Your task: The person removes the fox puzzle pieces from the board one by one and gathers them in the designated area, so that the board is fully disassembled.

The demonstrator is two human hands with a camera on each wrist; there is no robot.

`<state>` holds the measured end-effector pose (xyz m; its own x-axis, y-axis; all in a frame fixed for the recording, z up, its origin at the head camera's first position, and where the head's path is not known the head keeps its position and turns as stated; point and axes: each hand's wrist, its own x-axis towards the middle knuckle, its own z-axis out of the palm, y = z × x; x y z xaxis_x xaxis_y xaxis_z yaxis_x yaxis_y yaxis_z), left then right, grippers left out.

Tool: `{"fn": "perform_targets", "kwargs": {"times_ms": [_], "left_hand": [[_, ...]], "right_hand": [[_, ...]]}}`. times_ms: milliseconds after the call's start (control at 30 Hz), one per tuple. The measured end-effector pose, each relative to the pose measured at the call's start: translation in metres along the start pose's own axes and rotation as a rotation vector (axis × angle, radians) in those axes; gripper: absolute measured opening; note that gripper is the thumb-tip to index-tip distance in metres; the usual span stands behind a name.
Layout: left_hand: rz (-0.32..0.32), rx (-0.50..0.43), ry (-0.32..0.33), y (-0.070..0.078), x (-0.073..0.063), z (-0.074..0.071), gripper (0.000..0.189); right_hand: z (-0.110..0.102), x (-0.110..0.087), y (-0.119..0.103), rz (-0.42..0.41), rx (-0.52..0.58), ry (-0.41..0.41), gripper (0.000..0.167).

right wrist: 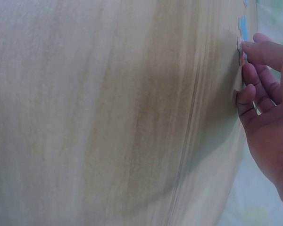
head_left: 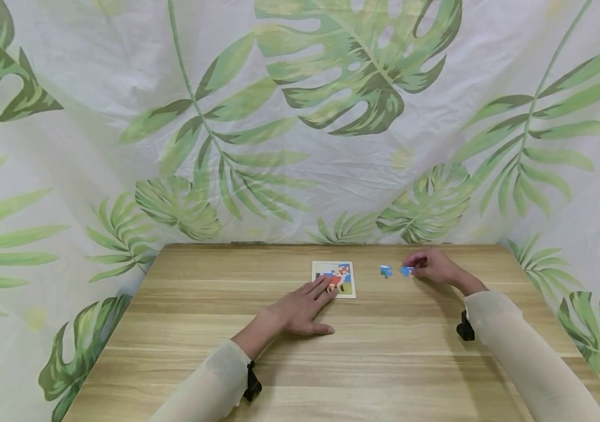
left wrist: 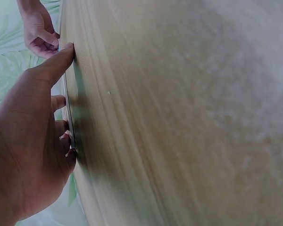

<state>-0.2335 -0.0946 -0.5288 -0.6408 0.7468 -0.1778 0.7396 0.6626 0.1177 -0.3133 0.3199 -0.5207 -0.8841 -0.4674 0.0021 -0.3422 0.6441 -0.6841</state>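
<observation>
A small jigsaw puzzle (head_left: pixel 346 290) in a white frame lies near the back of the table, showing a cartoon figure in red against blue and green. Across its lower left part rests my left hand (head_left: pixel 305 308), fingers spread and thumb out to the side, hiding some of the picture. To the right, my right hand (head_left: pixel 433 268) pinches a blue puzzle piece (head_left: pixel 406 272) between thumb and fingers, low over the tabletop. The right wrist view shows the thumb tip (right wrist: pixel 250 47) against the piece's edge. Between puzzle and right hand lies another blue and green puzzle piece (head_left: pixel 385 271).
The wooden table (head_left: pixel 215 328) ends just behind the puzzle. A leaf-patterned cloth (head_left: pixel 289 176) hangs behind it and to both sides. Small black devices (head_left: pixel 465 327) are strapped at both wrists, over pale sleeves.
</observation>
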Motion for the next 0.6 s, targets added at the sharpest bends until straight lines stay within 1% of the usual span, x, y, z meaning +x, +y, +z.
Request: {"fn": "perform_targets", "kwargs": {"times_ms": [333, 600], "left_hand": [[0.009, -0.006, 0.014, -0.002, 0.001, 0.001, 0.093], [0.008, -0.039, 0.015, -0.002, 0.000, 0.001, 0.093]], "right_hand": [[-0.001, 0.005, -0.009, 0.000, 0.011, 0.010, 0.026], [0.005, 0.012, -0.020, -0.029, -0.035, 0.038, 0.026]]}}
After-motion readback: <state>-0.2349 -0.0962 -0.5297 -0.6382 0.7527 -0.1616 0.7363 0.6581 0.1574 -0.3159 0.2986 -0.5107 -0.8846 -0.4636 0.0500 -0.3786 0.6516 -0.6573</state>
